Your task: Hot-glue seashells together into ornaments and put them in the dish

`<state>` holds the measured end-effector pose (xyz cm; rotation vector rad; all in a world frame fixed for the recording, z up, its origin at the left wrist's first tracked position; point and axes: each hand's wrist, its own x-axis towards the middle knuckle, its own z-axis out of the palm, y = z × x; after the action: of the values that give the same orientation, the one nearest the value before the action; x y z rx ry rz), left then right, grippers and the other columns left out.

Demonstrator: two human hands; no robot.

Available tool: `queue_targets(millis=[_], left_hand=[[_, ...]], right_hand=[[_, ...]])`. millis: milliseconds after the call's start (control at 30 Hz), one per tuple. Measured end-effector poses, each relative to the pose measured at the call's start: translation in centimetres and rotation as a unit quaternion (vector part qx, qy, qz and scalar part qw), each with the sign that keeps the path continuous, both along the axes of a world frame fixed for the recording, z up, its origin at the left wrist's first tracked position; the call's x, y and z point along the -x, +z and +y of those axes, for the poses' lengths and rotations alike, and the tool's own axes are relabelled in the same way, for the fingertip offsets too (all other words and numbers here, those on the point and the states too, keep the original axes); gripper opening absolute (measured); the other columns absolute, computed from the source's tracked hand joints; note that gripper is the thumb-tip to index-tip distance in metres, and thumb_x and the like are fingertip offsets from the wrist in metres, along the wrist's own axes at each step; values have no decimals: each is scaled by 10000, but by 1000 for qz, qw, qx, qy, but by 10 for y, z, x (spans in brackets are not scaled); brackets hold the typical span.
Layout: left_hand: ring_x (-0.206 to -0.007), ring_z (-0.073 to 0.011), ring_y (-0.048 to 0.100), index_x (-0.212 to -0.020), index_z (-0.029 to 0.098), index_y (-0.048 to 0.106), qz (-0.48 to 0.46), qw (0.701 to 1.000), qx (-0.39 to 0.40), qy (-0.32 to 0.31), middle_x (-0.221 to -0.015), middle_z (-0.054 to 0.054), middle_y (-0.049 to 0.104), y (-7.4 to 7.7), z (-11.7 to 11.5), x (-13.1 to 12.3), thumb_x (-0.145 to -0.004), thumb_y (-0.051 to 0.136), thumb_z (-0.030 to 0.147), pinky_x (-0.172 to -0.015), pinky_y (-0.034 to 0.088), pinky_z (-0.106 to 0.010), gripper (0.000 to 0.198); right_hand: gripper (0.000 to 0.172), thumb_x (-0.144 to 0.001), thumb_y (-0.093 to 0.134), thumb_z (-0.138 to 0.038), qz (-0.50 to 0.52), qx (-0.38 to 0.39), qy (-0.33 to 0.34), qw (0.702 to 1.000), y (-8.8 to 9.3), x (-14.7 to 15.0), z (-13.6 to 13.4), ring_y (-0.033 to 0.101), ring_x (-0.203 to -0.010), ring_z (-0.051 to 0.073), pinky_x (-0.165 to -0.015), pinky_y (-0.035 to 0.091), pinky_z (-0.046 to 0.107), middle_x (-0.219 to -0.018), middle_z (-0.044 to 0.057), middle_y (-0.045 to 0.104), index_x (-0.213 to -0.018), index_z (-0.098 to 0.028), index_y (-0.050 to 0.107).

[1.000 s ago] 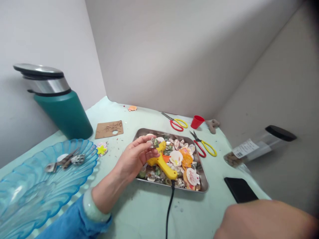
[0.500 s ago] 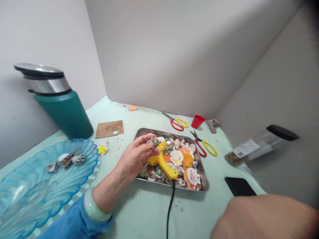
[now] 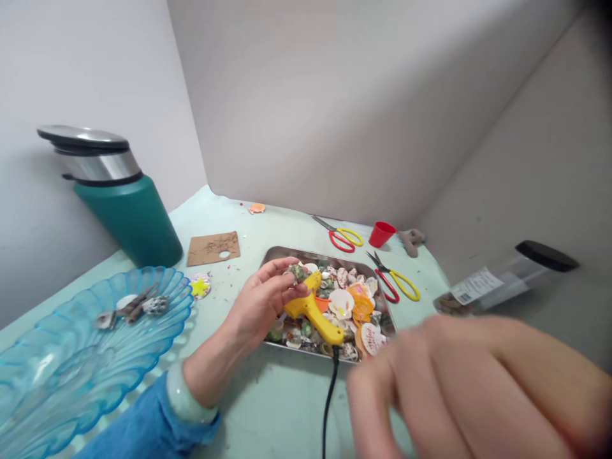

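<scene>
Between the thumb and fingers of my left hand (image 3: pixel 261 296) is a small greenish speckled seashell (image 3: pixel 297 274), held over a metal tray (image 3: pixel 275 253) of seashells. Just beyond the fingertips, a yellow glue gun (image 3: pixel 318 319) lies on the shells, and its black cord (image 3: pixel 329 401) runs toward me. Orange and white scallop shells (image 3: pixel 341 304) fill the tray's right part. My right hand (image 3: pixel 468 389) looms close at the lower right, fingers curled down and slightly blurred. Its fingertips and anything in them are out of sight.
A clear blue scalloped dish (image 3: pixel 90 376) with a few shells and sticks stands at left, near a green bottle (image 3: pixel 131 220). Behind the tray are two scissors (image 3: pixel 354 237), a red cup (image 3: pixel 381 234) and brown cardboard (image 3: pixel 205 245). A clear jar (image 3: pixel 502 280) is at right.
My right hand has moved up and leftward into view and now covers the black phone and the tray's lower right corner. My left hand still holds the seashell in nearly the same place.
</scene>
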<state>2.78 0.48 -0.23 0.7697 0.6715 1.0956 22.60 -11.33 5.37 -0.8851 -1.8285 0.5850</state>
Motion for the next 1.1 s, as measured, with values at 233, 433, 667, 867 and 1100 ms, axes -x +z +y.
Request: queue_targets(millis=[233, 433, 667, 867, 1100], left_hand=[[-792, -177, 682, -960, 128, 632, -33, 999, -24, 5, -901, -70, 697, 4, 0, -2, -753, 641, 149, -819, 521, -324, 208], [-823, -157, 672, -934, 162, 657, -21, 998, -52, 15, -969, -48, 697, 5, -4, -2, -744, 686, 184, -822, 520, -308, 194], [-836, -193, 682, -965, 155, 675, 21, 998, -60, 10, -947, -65, 705, 6, -7, 0, -739, 707, 238, -840, 519, -345, 243], [-852, -177, 675, -972, 160, 670, 28, 996, -76, 24, -965, -66, 711, 4, -7, -1, -751, 705, 233, -816, 529, -307, 235], [-925, -203, 668, -997, 160, 710, 21, 997, -68, 19, -1100, -93, 692, 4, -6, -1, -716, 740, 235, -864, 516, -325, 292]], right_hand=[[186, -902, 513, -244, -75, 7, -176, 981, 2, 46, 73, 553, -641, 147, -585, 443, 289, -717, 9, 595, -739, -210, 595], [120, -852, 557, -203, -151, 23, -206, 967, -25, 50, 85, 590, -629, 144, -541, 440, 267, -897, 41, 658, -963, -195, 602], [115, -854, 534, -177, -170, 5, -212, 962, -25, 51, 85, 597, -667, 150, -561, 441, 270, -913, 43, 652, -934, -191, 615], [108, -841, 558, -181, -182, -6, -216, 959, -23, 54, 84, 569, -603, 123, -568, 433, 275, -901, 30, 644, -932, -188, 615], [126, -848, 538, -170, -198, -31, -222, 954, -24, 56, 84, 572, -616, 133, -599, 442, 286, -928, 45, 636, -952, -189, 606]])
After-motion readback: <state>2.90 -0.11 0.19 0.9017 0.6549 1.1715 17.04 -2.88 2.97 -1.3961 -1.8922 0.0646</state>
